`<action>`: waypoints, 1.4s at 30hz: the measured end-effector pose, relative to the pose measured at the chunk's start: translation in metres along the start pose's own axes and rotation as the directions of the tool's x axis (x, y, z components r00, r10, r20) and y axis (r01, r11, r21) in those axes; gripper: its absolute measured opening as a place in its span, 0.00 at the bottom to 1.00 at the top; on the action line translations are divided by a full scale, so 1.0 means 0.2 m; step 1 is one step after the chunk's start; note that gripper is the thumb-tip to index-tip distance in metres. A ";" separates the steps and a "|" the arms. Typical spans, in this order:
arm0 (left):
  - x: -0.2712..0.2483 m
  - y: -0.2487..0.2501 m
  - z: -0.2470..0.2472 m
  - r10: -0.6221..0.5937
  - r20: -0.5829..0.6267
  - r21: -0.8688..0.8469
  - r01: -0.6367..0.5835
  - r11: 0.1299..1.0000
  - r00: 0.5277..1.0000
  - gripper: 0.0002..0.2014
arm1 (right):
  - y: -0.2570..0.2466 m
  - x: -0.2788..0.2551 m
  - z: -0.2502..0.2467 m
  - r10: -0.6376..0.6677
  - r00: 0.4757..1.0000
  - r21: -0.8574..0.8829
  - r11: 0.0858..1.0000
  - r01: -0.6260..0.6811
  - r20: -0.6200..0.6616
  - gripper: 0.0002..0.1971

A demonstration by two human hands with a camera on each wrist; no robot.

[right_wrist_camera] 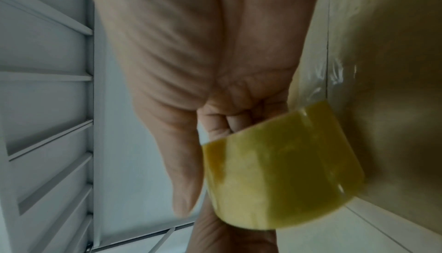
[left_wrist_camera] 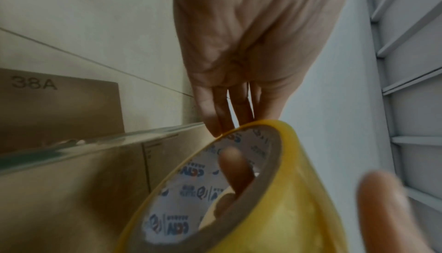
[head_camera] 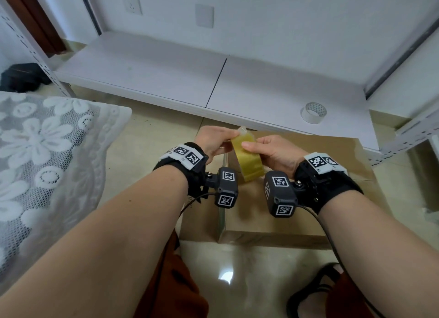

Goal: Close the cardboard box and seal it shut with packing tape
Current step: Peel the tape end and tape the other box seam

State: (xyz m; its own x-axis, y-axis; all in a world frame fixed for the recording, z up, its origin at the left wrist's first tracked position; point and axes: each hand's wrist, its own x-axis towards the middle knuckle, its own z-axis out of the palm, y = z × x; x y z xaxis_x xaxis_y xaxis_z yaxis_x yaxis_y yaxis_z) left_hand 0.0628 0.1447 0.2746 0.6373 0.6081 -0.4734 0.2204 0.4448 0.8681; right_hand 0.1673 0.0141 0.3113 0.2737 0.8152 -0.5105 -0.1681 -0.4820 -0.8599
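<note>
While right hand grips yellow tape roll above closed box, left hand pinches tape end.

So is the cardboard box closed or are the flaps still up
Closed. The cardboard box shows a flat top under both hands, its flaps down, with a glossy strip of tape already along one edge.

In the head view, both wrist cameras hide part of the cardboard box top. The tape roll covers the right hand fingertips there. In the left wrist view, a blurred fingertip sits lower right, and the frame bottom cuts off the roll.
</note>
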 end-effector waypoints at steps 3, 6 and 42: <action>0.07 0.02 -0.04 0.006 -0.023 0.100 -0.003 0.995 1.000 0.06 | -0.01 0.02 0.01 0.067 0.990 -0.074 0.996 -0.058 0.127 0.09; 0.15 0.02 -0.09 0.033 -0.080 0.183 -0.018 0.983 0.996 0.06 | -0.02 0.06 0.03 0.069 0.990 -0.070 0.996 -0.061 0.123 0.10; 0.50 0.07 -0.22 -0.040 0.160 0.457 -0.038 0.888 0.986 0.04 | 0.10 0.28 0.08 0.026 0.999 0.229 0.973 -0.019 -0.030 0.24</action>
State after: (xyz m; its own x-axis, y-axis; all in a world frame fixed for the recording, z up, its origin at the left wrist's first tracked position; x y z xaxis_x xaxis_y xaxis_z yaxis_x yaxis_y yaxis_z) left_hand 0.0965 0.2413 0.2331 0.7381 0.4764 -0.4778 0.5092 0.0712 0.8577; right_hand 0.1641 0.0551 0.2654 0.2979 0.7920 -0.5330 -0.3853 -0.4111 -0.8262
